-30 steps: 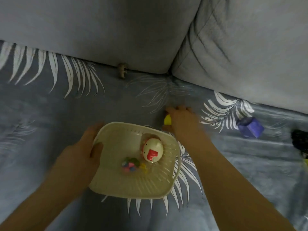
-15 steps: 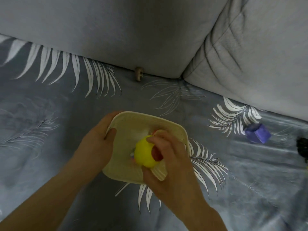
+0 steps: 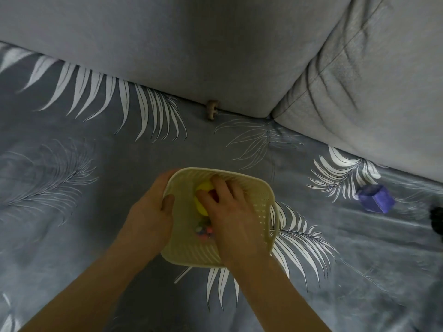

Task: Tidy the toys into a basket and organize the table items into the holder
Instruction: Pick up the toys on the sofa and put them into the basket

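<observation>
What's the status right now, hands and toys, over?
Left hand gripping the basket rim. Right hand inside the basket, on the yellow toy. Purple block and small tan toy not yet collected. Nothing in the way.

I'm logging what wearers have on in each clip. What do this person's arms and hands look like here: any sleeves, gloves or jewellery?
Both forearms are bare as far as the frame shows, with no sleeve edge in view. The left hand and right hand wear no gloves. No watch, bracelet or ring is visible on the wrists or fingers, though the dim light makes small details hard to confirm.
</observation>
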`<state>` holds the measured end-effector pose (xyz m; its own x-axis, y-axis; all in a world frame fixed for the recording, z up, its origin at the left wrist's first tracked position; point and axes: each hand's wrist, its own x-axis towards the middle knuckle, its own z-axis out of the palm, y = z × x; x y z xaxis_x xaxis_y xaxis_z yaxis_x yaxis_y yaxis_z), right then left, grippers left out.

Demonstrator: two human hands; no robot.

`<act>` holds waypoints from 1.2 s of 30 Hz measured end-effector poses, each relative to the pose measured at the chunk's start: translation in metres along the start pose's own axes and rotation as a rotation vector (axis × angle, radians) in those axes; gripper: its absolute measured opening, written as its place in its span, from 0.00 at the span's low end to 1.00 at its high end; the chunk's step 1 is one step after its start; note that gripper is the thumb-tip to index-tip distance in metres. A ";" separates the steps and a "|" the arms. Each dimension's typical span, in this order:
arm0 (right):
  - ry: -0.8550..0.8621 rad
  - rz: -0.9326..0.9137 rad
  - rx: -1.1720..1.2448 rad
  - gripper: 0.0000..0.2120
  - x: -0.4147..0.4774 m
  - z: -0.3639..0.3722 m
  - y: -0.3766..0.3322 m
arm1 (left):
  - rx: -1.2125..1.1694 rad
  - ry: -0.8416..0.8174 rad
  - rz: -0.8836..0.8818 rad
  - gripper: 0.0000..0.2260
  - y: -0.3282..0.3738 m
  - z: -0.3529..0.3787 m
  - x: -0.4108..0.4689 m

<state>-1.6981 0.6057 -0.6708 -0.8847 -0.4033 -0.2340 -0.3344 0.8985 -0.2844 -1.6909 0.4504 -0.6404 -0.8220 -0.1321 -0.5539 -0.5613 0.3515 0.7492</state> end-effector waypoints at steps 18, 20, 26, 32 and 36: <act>-0.209 -0.088 -0.136 0.24 0.194 -0.027 0.033 | -0.054 0.019 -0.026 0.20 -0.015 -0.047 0.022; -0.212 -0.099 -0.186 0.21 0.199 -0.022 0.030 | -0.058 0.023 -0.016 0.21 -0.017 -0.048 0.025; 0.024 -0.081 -0.085 0.12 0.169 -0.032 0.026 | -0.035 0.023 -0.025 0.23 -0.011 -0.050 0.030; 0.313 -0.010 0.225 0.14 0.046 -0.084 0.005 | -0.022 -0.019 -0.011 0.18 0.013 -0.033 0.021; 0.129 0.113 0.389 0.10 -0.029 -0.082 0.020 | -0.006 -0.043 0.051 0.17 0.055 0.001 0.001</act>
<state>-1.7061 0.6492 -0.5935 -0.9503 -0.2592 -0.1724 -0.1078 0.7935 -0.5989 -1.7225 0.4707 -0.6005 -0.8450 -0.0744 -0.5296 -0.5192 0.3514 0.7790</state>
